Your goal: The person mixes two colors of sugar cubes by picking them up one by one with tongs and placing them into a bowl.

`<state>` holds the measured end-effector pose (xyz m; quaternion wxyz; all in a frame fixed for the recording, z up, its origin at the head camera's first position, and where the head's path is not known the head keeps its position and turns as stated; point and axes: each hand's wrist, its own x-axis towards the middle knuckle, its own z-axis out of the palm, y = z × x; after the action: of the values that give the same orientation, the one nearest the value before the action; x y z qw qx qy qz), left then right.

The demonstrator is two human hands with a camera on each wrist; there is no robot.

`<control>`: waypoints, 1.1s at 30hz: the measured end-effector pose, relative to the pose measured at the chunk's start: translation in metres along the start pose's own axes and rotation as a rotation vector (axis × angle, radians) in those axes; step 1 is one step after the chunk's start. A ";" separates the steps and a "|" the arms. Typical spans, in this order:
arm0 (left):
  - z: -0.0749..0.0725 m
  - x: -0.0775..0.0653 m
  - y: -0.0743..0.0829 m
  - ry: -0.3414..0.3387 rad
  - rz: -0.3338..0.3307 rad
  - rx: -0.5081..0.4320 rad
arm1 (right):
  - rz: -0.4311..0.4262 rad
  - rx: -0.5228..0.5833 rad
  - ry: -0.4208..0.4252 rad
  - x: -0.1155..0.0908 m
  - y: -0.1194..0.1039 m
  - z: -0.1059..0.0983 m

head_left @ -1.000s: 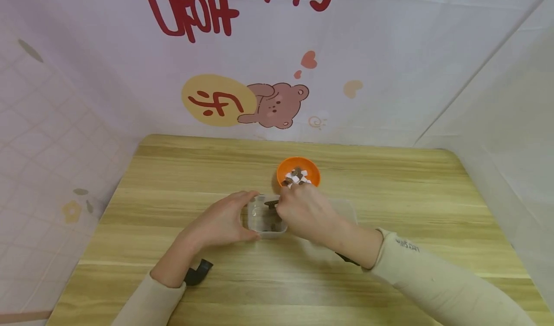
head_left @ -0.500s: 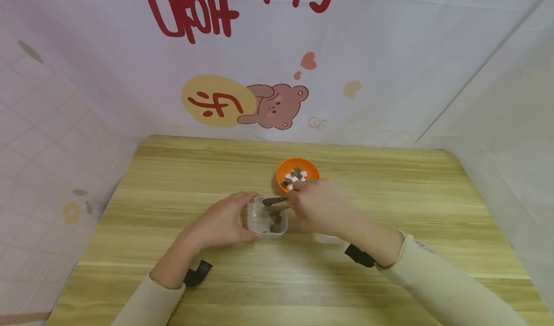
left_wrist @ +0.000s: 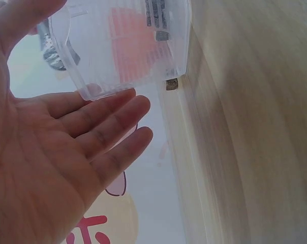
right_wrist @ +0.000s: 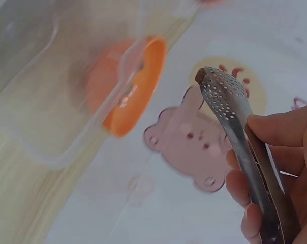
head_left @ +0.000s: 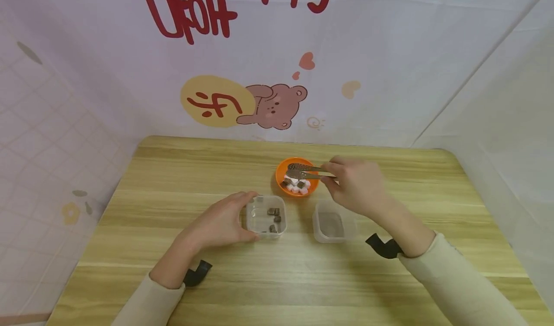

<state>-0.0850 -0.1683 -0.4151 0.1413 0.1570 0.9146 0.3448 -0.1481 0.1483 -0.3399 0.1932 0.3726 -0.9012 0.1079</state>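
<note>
My left hand (head_left: 222, 222) grips a small clear plastic container (head_left: 255, 220) by its left side, thumb on the near edge and fingers on the far one. Several brown cubes (head_left: 276, 215) lie inside, mostly along its right half. In my right hand (head_left: 357, 184) are perforated metal tongs (head_left: 303, 172), pinched between thumb and fingers. Their heads hang over the orange bowl (head_left: 315, 184), which contains white pieces (head_left: 298, 186) and a few brown ones. The right wrist view shows a brown piece (right_wrist: 200, 76) at the tips of the tongs.
A second clear container (head_left: 332, 226) stands on the wooden table (head_left: 259, 287), to the right of the first and below my right hand. Behind the table hangs a white printed cloth (head_left: 381, 76) with a bear; pale cloth flanks both sides.
My right hand has moved the tongs out of the left container, rightward and away to over the orange bowl. The second container has come into full view. My left hand stays put.
</note>
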 end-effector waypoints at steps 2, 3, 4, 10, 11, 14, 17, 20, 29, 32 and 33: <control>0.000 0.000 0.000 -0.004 -0.005 -0.001 | 0.028 -0.016 0.003 -0.002 0.007 0.000; 0.000 0.000 0.001 -0.006 -0.008 -0.001 | 0.042 -0.023 0.003 -0.004 0.010 0.001; 0.000 0.000 0.001 -0.008 -0.011 -0.002 | 0.055 -0.027 0.001 -0.005 0.013 0.001; 0.000 0.000 0.002 -0.014 -0.020 -0.011 | 0.092 -0.027 0.005 -0.008 0.019 0.000; 0.000 0.000 0.003 -0.013 -0.019 -0.010 | 0.083 -0.025 0.010 -0.009 0.019 -0.001; 0.000 0.000 0.002 -0.009 -0.014 -0.009 | 0.034 -0.013 0.023 -0.009 0.017 -0.002; -0.001 0.000 0.002 -0.006 -0.005 -0.006 | -0.015 0.005 0.019 -0.008 0.012 -0.002; -0.001 0.000 0.001 -0.002 0.003 -0.005 | -0.054 0.026 0.007 -0.007 0.005 -0.001; 0.000 0.000 0.000 0.002 0.009 -0.008 | -0.158 0.043 -0.053 0.000 -0.016 0.004; -0.001 0.000 0.000 0.001 0.005 -0.008 | -0.192 0.021 -0.096 0.002 -0.023 0.009; -0.001 0.000 0.000 0.000 0.004 -0.009 | -0.201 0.016 -0.115 0.002 -0.025 0.011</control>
<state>-0.0854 -0.1690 -0.4150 0.1411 0.1582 0.9128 0.3490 -0.1346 0.1257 -0.3481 0.1482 0.4681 -0.8680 0.0735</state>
